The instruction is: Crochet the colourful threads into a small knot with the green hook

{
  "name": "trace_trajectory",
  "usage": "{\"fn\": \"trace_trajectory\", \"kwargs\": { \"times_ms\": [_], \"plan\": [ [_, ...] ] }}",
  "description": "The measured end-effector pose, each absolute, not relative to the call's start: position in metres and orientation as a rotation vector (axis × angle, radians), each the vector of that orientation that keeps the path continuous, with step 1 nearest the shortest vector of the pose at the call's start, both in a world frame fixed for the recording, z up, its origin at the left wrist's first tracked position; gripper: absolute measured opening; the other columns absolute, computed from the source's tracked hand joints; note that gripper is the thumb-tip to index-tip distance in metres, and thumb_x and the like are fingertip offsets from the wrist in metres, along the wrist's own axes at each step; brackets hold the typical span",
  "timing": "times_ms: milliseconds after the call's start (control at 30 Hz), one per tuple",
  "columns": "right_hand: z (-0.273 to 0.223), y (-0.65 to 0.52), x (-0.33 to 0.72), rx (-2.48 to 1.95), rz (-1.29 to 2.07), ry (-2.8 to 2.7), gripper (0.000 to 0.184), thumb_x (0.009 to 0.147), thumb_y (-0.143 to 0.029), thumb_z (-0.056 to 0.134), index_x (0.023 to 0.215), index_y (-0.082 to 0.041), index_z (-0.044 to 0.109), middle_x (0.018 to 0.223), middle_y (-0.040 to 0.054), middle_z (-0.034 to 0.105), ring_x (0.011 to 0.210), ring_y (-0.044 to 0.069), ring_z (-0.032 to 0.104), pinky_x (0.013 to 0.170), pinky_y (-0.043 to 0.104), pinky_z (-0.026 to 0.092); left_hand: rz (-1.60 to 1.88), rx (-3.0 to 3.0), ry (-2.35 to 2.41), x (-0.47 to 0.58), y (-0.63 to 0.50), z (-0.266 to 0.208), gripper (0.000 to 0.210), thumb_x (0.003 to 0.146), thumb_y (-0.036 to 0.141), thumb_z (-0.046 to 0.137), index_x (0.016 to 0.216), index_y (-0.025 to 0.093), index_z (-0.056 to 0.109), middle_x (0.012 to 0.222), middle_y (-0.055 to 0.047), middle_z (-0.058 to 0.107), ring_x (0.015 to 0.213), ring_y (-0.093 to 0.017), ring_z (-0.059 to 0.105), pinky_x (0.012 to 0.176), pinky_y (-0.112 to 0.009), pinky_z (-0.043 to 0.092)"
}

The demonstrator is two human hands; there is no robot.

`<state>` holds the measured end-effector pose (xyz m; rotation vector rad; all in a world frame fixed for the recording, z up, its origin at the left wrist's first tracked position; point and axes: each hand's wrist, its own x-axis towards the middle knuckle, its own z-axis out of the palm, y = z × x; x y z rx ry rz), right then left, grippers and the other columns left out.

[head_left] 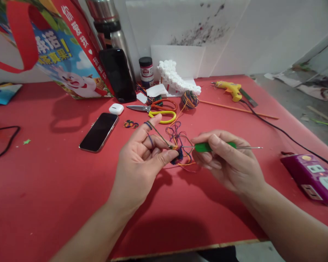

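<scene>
My left hand (142, 156) pinches a small multicoloured crochet piece (178, 155) between thumb and fingers. A dark strand of yarn (160, 135) runs from its raised index finger to the piece. In my right hand (226, 156) is a crochet hook (203, 147) with a green handle, held level. The hook's thin metal tip reaches the crochet piece at my left fingertips; whether it is through a loop I cannot make out. Loose yarn (176, 127) in purple and orange tangles behind the piece, leading toward a yarn ball (190, 100).
Orange-and-yellow-handled scissors (161, 109), a phone (99, 131), an earbud case (116, 108) and a small crocheted bit (131, 124) lie beyond my left hand. A glue gun (229, 89), an orange stick (240, 110) and a purple power socket (311, 178) are to the right. A gift bag (71, 72) stands back left.
</scene>
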<state>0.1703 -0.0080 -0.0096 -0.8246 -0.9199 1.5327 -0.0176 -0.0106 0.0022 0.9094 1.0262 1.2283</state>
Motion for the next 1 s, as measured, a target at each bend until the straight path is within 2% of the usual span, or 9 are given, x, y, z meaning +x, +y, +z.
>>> {"fn": "trace_trajectory", "kwargs": {
  "times_ms": [300, 633, 867, 1000],
  "plan": [
    [-0.009, -0.006, 0.173, -0.846, 1.49, -0.931, 0.022, 0.084, -0.044, 0.092, 0.085, -0.021, 0.088, 0.055, -0.0011, 0.056, 0.047, 0.007, 0.032, 0.045, 0.025, 0.023, 1.219, 0.924, 1.025, -0.018, -0.01, 0.002, 0.066, 0.08, 0.014, 0.091, 0.141, 0.027, 0.072, 0.08, 0.004, 0.069, 0.076, -0.009, 0.061, 0.075, -0.017, 0.057],
    [-0.008, -0.006, 0.175, -0.878, 1.343, -1.018, 0.023, 0.084, -0.044, 0.092, 0.084, -0.022, 0.089, 0.053, 0.0005, 0.058, 0.047, 0.009, 0.039, 0.044, 0.027, 0.026, 1.223, 0.929, 1.031, -0.019, -0.01, 0.001, 0.068, 0.078, 0.016, 0.092, 0.142, 0.027, 0.072, 0.079, 0.004, 0.068, 0.076, -0.012, 0.063, 0.074, -0.021, 0.058],
    [-0.011, -0.007, 0.18, -0.884, 1.286, -1.074, 0.015, 0.09, -0.038, 0.088, 0.087, -0.023, 0.091, 0.067, 0.0051, 0.069, 0.049, 0.009, 0.042, 0.045, 0.027, 0.029, 1.237, 1.009, 1.072, -0.019, -0.009, 0.002, 0.065, 0.079, 0.016, 0.093, 0.14, 0.028, 0.074, 0.077, 0.004, 0.067, 0.073, -0.011, 0.06, 0.07, -0.02, 0.057],
    [-0.01, -0.007, 0.182, -0.9, 1.281, -1.094, 0.014, 0.091, -0.035, 0.087, 0.087, -0.022, 0.091, 0.068, 0.0047, 0.067, 0.05, 0.01, 0.043, 0.046, 0.028, 0.031, 1.237, 1.069, 1.121, -0.019, -0.01, 0.003, 0.064, 0.079, 0.015, 0.091, 0.14, 0.028, 0.074, 0.079, 0.003, 0.069, 0.073, -0.012, 0.06, 0.07, -0.022, 0.057]
  ]
}}
